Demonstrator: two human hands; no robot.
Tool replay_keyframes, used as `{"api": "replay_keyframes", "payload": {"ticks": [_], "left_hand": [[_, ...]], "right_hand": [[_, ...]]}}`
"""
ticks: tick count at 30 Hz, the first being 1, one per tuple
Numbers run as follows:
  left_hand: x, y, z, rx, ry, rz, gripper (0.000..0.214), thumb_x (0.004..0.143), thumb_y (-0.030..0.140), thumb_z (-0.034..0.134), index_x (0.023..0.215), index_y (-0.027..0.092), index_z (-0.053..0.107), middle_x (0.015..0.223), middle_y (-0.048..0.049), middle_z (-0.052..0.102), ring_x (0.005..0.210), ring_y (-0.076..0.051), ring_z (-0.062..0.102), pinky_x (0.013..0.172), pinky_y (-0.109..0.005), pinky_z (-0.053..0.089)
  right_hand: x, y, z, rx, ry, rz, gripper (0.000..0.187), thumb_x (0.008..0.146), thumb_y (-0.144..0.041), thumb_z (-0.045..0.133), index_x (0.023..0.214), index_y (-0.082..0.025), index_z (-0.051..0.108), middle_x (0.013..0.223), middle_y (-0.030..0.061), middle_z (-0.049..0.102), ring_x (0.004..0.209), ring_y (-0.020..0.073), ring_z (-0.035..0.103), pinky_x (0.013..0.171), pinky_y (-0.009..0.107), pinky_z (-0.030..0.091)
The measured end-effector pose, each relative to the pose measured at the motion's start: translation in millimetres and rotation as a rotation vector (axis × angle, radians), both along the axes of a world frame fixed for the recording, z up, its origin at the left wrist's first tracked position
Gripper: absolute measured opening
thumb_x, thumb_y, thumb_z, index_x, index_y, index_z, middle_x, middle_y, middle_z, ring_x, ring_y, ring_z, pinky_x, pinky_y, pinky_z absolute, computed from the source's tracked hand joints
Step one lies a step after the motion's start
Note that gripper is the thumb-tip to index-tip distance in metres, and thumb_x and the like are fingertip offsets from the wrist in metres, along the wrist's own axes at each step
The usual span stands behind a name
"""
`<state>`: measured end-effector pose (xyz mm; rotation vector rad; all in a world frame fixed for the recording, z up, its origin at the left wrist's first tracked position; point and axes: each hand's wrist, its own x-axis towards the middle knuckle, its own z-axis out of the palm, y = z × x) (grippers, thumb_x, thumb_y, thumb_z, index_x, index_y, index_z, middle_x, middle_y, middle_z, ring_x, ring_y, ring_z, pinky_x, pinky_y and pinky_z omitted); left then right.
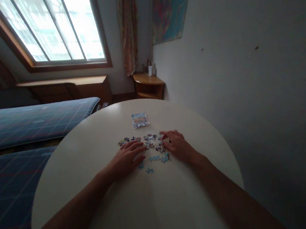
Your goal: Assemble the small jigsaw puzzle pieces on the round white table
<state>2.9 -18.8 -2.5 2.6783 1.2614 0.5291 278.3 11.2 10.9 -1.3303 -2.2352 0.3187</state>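
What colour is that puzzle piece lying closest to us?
The puzzle piece looks mostly light blue, seen in the head view.

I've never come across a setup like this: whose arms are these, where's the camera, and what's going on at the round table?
There is no machine here. A person works with two bare hands, and the single picture comes from a camera worn on their head, looking forward and down. On the white round table lie small jigsaw pieces, with a few light blue pieces nearer the person. Beyond them lies a small printed picture. The left hand is palm down over pieces, fingers spread; the right hand has its fingertips at the right edge of the group. Whether either one grips a piece is too small to tell.
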Motion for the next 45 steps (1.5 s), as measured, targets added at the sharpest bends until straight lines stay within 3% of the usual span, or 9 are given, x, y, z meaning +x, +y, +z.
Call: {"api": "replay_keyframes", "payload": {"ticks": [8, 12, 16, 21, 26, 34, 41, 45], "left_hand": [[-9, 2, 12.2, 0.032, -0.059, 0.017, 0.027, 0.096, 0.038, 0.053, 0.114, 0.025, 0.069, 0.12, -0.0068, 0.067, 0.116, -0.026, 0.057, 0.105, -0.046, 0.042], [-20, 3, 20.8, -0.028, -0.074, -0.08, 0.03, 0.088, 0.038, 0.066, 0.115, 0.024, 0.067, 0.12, -0.0067, 0.066, 0.115, -0.025, 0.056, 0.104, -0.044, 0.043], [-27, 5, 20.9, -0.065, -0.098, -0.129, 0.037, 0.082, 0.041, 0.074, 0.114, 0.025, 0.067, 0.122, -0.0062, 0.064, 0.117, -0.026, 0.054, 0.104, -0.043, 0.042], [-22, 8, 12.8, -0.05, -0.11, -0.091, 0.032, 0.085, 0.041, 0.072, 0.113, 0.026, 0.067, 0.119, -0.0057, 0.065, 0.116, -0.025, 0.055, 0.104, -0.043, 0.041], [-15, 10, 8.1, -0.023, -0.104, -0.052, 0.024, 0.09, 0.039, 0.065, 0.11, 0.025, 0.067, 0.115, -0.0057, 0.066, 0.113, -0.025, 0.056, 0.103, -0.044, 0.041], [-30, 12, 17.0, -0.054, -0.167, -0.081, 0.015, 0.089, 0.033, 0.065, 0.102, 0.026, 0.068, 0.113, -0.0045, 0.066, 0.113, -0.024, 0.055, 0.102, -0.043, 0.043], [-28, 13, 13.4, -0.061, -0.188, -0.074, 0.015, 0.093, 0.034, 0.058, 0.097, 0.024, 0.068, 0.109, -0.006, 0.066, 0.108, -0.023, 0.057, 0.099, -0.041, 0.045], [-27, 13, 12.0, -0.042, -0.202, -0.059, 0.017, 0.094, 0.035, 0.056, 0.097, 0.024, 0.068, 0.11, -0.006, 0.066, 0.108, -0.022, 0.058, 0.098, -0.041, 0.046]], "right_hand": [[-22, 11, 10.2, -0.002, -0.146, -0.196, 0.03, 0.088, -0.03, 0.061, 0.116, -0.021, 0.068, 0.107, 0.0066, 0.074, 0.111, 0.0234, 0.059, 0.099, 0.039, 0.034], [-29, 19, 21.4, -0.05, -0.223, -0.234, 0.036, 0.082, -0.038, 0.066, 0.114, -0.022, 0.069, 0.103, 0.0051, 0.075, 0.109, 0.0261, 0.061, 0.095, 0.041, 0.037], [-34, 26, 26.5, -0.108, -0.231, -0.265, 0.038, 0.079, -0.031, 0.066, 0.116, -0.023, 0.069, 0.103, 0.0027, 0.077, 0.108, 0.0256, 0.064, 0.092, 0.039, 0.042], [-32, 26, 25.1, -0.096, -0.229, -0.196, 0.039, 0.082, -0.016, 0.059, 0.12, -0.022, 0.067, 0.103, 0.0036, 0.077, 0.101, 0.0209, 0.069, 0.094, 0.035, 0.045], [-26, 24, 18.9, -0.057, -0.17, -0.088, 0.035, 0.087, -0.021, 0.06, 0.122, -0.019, 0.065, 0.104, 0.0061, 0.077, 0.094, 0.0192, 0.071, 0.09, 0.031, 0.049], [-24, 28, 14.2, 0.008, -0.205, -0.161, 0.033, 0.086, -0.023, 0.064, 0.119, -0.02, 0.068, 0.102, 0.0048, 0.077, 0.108, 0.0244, 0.063, 0.095, 0.037, 0.046], [-25, 28, 17.5, 0.049, -0.291, -0.091, 0.038, 0.088, -0.02, 0.059, 0.126, -0.017, 0.064, 0.099, 0.0071, 0.077, 0.095, 0.0209, 0.07, 0.095, 0.035, 0.043], [-20, 29, 16.0, 0.026, -0.181, -0.045, 0.04, 0.087, -0.018, 0.058, 0.127, -0.018, 0.063, 0.097, 0.0044, 0.077, 0.088, 0.0172, 0.07, 0.092, 0.031, 0.045]]}}
